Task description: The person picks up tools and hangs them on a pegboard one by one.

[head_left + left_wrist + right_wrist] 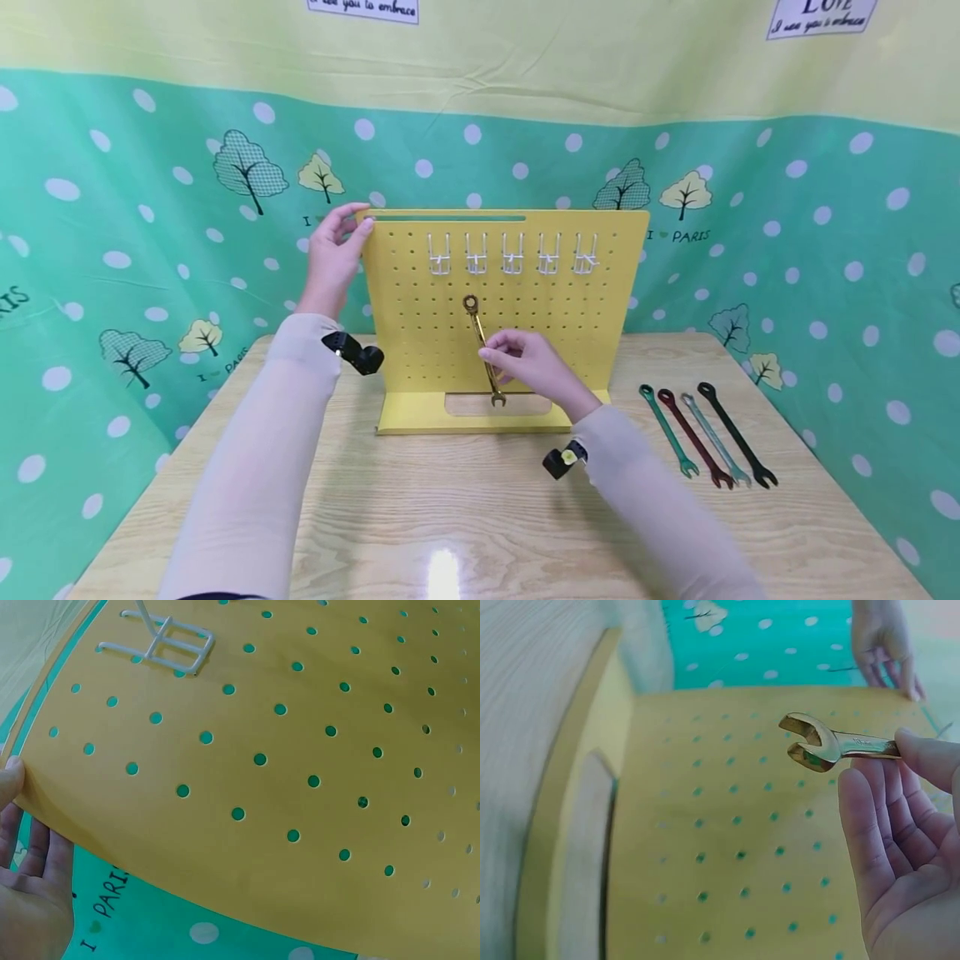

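Note:
My right hand (528,362) pinches a shiny gold combination wrench (832,744) by its shaft, in front of a yellow pegboard (431,333). The wrench's ring end points up toward the hooks, its open jaw down. With thumb and fingers, my left hand (335,254) grips the board's upper left corner; the left wrist view shows the thumb (10,778) on the front face and the other fingers behind the edge. Several white wire hooks (512,254) hang in a row across the upper part of the board, none bearing a wrench.
Right of the board, a green wrench (669,431), a red wrench (695,437), a silver wrench (716,440) and a black wrench (738,435) lie side by side on the wooden table (420,508). A patterned green and yellow curtain (480,154) surrounds the table.

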A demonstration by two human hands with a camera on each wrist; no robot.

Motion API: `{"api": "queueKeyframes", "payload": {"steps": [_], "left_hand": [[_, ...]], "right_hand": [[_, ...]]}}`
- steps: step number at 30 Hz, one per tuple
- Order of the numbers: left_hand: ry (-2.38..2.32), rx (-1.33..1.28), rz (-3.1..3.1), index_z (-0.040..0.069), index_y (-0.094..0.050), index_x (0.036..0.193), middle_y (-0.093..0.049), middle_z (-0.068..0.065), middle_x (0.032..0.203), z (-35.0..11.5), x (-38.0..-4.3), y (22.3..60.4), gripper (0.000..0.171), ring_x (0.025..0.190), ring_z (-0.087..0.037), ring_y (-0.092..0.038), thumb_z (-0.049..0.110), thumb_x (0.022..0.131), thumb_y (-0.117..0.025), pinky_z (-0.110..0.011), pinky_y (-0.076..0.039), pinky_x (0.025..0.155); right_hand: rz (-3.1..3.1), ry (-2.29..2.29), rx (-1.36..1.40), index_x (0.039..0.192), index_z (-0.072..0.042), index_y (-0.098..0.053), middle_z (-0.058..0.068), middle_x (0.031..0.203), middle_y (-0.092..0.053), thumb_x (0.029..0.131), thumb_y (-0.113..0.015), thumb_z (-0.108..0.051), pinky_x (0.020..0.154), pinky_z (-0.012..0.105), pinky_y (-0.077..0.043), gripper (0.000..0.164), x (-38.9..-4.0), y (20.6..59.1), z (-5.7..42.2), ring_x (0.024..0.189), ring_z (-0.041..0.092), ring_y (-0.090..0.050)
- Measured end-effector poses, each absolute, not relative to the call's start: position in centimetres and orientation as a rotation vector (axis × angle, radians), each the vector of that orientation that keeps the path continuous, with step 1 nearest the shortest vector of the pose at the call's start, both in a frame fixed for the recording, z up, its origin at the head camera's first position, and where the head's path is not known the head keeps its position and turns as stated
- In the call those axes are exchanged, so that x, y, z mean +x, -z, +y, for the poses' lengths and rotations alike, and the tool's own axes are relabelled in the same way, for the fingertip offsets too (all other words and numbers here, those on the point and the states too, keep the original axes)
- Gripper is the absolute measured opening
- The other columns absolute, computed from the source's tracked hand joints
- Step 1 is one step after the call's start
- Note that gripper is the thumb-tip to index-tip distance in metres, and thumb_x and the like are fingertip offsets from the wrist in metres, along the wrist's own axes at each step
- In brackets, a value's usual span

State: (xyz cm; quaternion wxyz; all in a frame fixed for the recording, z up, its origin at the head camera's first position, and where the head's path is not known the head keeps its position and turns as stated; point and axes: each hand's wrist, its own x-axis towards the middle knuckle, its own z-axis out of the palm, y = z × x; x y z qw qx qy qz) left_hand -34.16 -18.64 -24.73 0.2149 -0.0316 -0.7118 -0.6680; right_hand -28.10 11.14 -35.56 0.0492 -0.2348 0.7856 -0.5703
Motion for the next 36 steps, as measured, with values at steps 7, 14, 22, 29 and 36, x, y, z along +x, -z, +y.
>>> {"api": "queueKeyframes", "payload": {"steps": [7,14,22,29,36], "left_hand": [[1.861,-0.094,-1.964,0.024,-0.064,0.131,-0.061,-0.002,0.124,-18.6,-34.1,24.7,0.034,0.106,-0.016,-0.058,0.031,0.098,-0.065,-0.033,-0.048,0.088],[1.842,-0.088,-1.968,0.025,-0.065,0.13,-0.06,-0.002,0.125,-18.4,-34.0,24.6,0.032,0.107,-0.016,-0.058,0.03,0.099,-0.065,-0.033,-0.049,0.092],[1.847,-0.073,-1.975,0.024,-0.064,0.131,-0.06,-0.002,0.125,-18.4,-33.8,24.6,0.034,0.106,-0.016,-0.058,0.033,0.098,-0.065,-0.032,-0.048,0.085],[1.85,-0.076,-1.973,0.022,-0.063,0.133,-0.06,-0.002,0.126,-18.4,-33.9,24.6,0.037,0.107,-0.017,-0.058,0.033,0.098,-0.064,-0.033,-0.048,0.089],[1.852,-0.094,-1.962,0.021,-0.063,0.132,-0.061,-0.003,0.125,-18.4,-33.9,24.7,0.035,0.108,-0.018,-0.058,0.031,0.099,-0.064,-0.034,-0.048,0.095]], "right_hand": [[2.377,1.812,-0.786,0.105,-0.006,-0.068,0.011,0.093,-0.065,0.096,-0.071,-0.029,0.072,0.04,-0.06,0.024,-28.3,33.8,9.1,0.078,0.027,-0.063],[2.352,1.851,-0.866,0.103,-0.008,-0.068,0.012,0.093,-0.065,0.096,-0.071,-0.029,0.073,0.041,-0.06,0.022,-28.6,32.1,7.5,0.076,0.026,-0.064],[2.346,1.879,-0.825,0.102,-0.008,-0.07,0.01,0.089,-0.064,0.096,-0.071,-0.028,0.072,0.039,-0.06,0.021,-29.5,31.6,6.8,0.075,0.021,-0.062],[2.321,1.899,-0.772,0.102,-0.007,-0.07,0.011,0.089,-0.064,0.096,-0.071,-0.027,0.072,0.04,-0.06,0.02,-29.9,31.6,6.9,0.078,0.02,-0.061],[2.286,1.9,-0.735,0.103,-0.007,-0.07,0.01,0.089,-0.064,0.096,-0.071,-0.028,0.073,0.038,-0.06,0.022,-30.3,31.9,6.7,0.079,0.02,-0.062]]}}
